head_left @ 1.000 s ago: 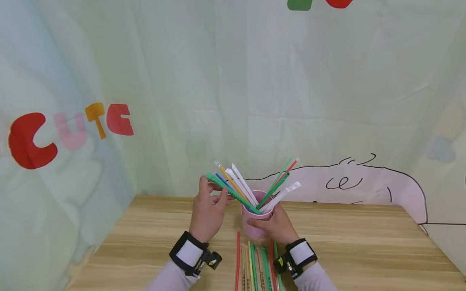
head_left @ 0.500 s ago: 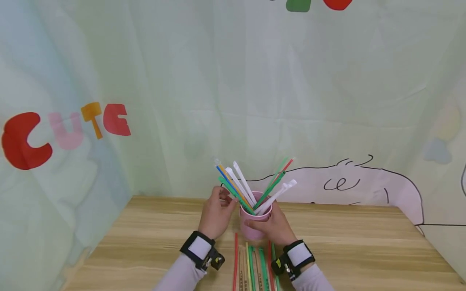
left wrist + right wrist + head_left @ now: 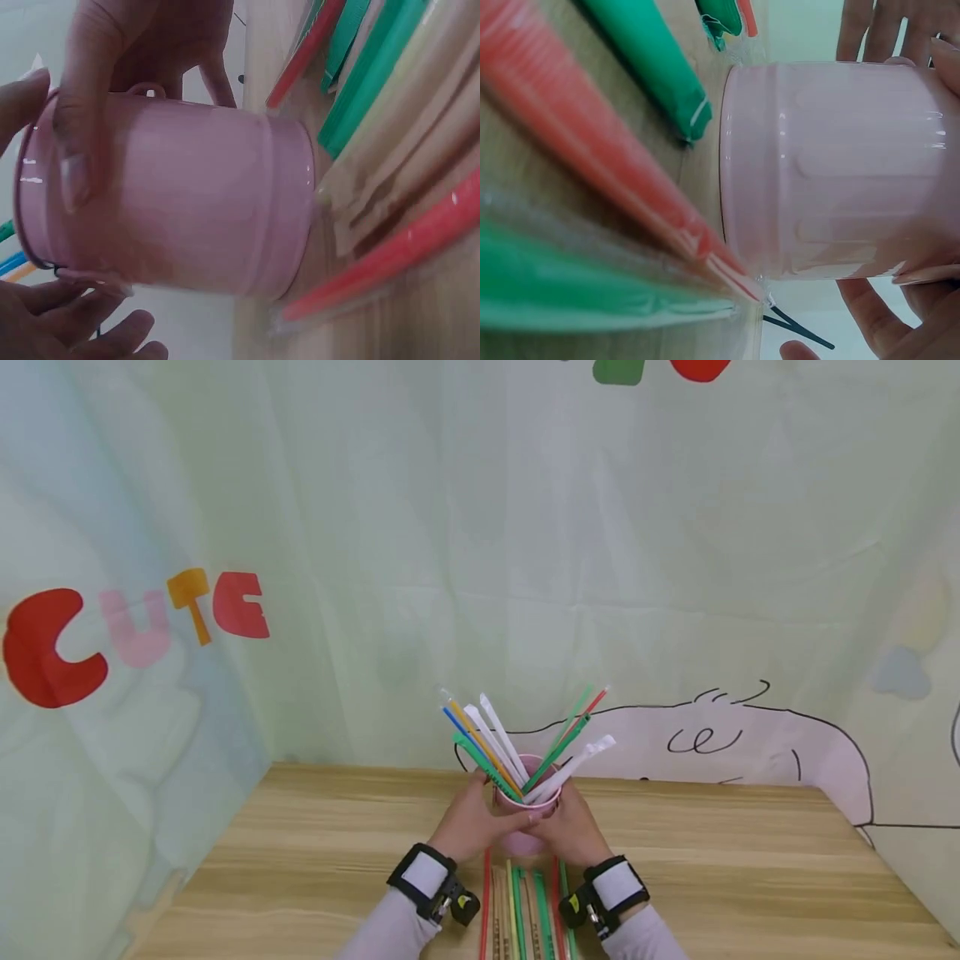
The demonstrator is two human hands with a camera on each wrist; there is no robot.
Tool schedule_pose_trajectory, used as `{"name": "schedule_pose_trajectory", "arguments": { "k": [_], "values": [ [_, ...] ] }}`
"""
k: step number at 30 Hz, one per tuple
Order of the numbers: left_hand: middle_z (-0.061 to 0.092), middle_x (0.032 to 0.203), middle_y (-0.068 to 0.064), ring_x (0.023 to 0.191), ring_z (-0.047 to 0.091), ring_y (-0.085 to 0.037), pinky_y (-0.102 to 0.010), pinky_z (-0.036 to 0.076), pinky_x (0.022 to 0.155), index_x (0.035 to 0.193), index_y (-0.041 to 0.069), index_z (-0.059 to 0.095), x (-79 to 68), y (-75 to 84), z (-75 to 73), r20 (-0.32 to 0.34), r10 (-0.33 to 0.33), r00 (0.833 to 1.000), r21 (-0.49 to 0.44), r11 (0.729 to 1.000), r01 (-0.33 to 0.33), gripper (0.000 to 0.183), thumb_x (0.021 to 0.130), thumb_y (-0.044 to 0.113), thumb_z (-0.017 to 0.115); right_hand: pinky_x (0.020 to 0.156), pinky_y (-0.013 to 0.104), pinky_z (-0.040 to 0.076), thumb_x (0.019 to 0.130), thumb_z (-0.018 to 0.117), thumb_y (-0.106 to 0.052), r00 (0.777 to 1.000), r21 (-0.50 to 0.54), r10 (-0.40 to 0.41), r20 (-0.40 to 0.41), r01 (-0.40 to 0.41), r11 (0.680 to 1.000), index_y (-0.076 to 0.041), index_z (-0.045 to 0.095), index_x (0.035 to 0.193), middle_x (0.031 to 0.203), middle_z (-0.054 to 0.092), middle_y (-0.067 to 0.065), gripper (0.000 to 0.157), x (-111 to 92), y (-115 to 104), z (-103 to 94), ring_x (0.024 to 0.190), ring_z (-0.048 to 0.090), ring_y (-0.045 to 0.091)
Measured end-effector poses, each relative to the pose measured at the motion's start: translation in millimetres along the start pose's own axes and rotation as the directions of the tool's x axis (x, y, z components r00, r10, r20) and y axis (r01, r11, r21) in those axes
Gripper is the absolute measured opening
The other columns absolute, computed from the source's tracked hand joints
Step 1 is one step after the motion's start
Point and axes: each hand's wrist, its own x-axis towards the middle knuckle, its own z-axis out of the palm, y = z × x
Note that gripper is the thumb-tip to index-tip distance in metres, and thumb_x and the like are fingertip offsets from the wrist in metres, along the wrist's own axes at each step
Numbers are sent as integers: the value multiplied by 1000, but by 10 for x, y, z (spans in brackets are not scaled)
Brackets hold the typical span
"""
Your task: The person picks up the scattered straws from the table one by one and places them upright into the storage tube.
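A small pink bucket (image 3: 522, 843) stands upright on the table, its base meeting the wood in both wrist views. Out of it fan several wrapped straws: a green one (image 3: 483, 764) at the left, a blue one, a yellow one, white ones (image 3: 501, 735) and, leaning right, red and green ones. My left hand (image 3: 468, 822) holds the bucket's left side, its thumb near the rim and its fingers by the handle joint. On the other side my right hand (image 3: 576, 827) grips the bucket, its thumb laid across the front wall (image 3: 195, 187). The straws' lower ends are hidden inside.
Just in front of the bucket, several wrapped straws lie side by side on the wooden table (image 3: 300, 877): red (image 3: 485, 910), brown paper, yellow and green (image 3: 543, 910). Some ends lie close to the bucket's base. A printed curtain (image 3: 375, 610) hangs behind the table.
My left hand has let go of the green straw and moved right and down onto the bucket. That straw now leans in the bucket with the others. My right hand has kept its grip.
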Motion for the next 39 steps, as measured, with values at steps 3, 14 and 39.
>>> {"name": "schedule_pose_trajectory", "arguments": {
  "k": [3, 14, 39],
  "values": [
    [52, 136, -4, 123, 43, -15, -54, 33, 107, 139, 19, 43, 26, 7, 65, 33, 42, 999, -97, 995, -38, 81, 73, 42, 84, 103, 55, 37, 74, 78, -4, 1000, 1, -9, -4, 9, 1000, -2, 43, 138, 132, 54, 20, 73, -5, 16, 0, 119, 48, 25],
    [55, 133, -8, 119, 49, -21, -47, 40, 104, 137, 18, 48, 19, 208, 91, 87, 140, 986, -249, 962, -115, 70, 76, 15, 83, 103, 55, 37, 73, 77, -1, 1000, -33, 14, 6, -14, 999, -3, 40, 139, 132, 53, 21, 76, -17, -2, -6, 120, 48, 26],
    [48, 137, -1, 117, 46, -7, -44, 39, 104, 142, 26, 41, 148, -92, 169, 86, 86, 993, -44, 996, -83, 80, 75, 42, 82, 103, 64, 31, 70, 86, -22, 993, -202, 89, 75, -73, 977, -7, 40, 140, 131, 50, 15, 85, -56, 28, -206, 121, 42, 28]
  ]
}}
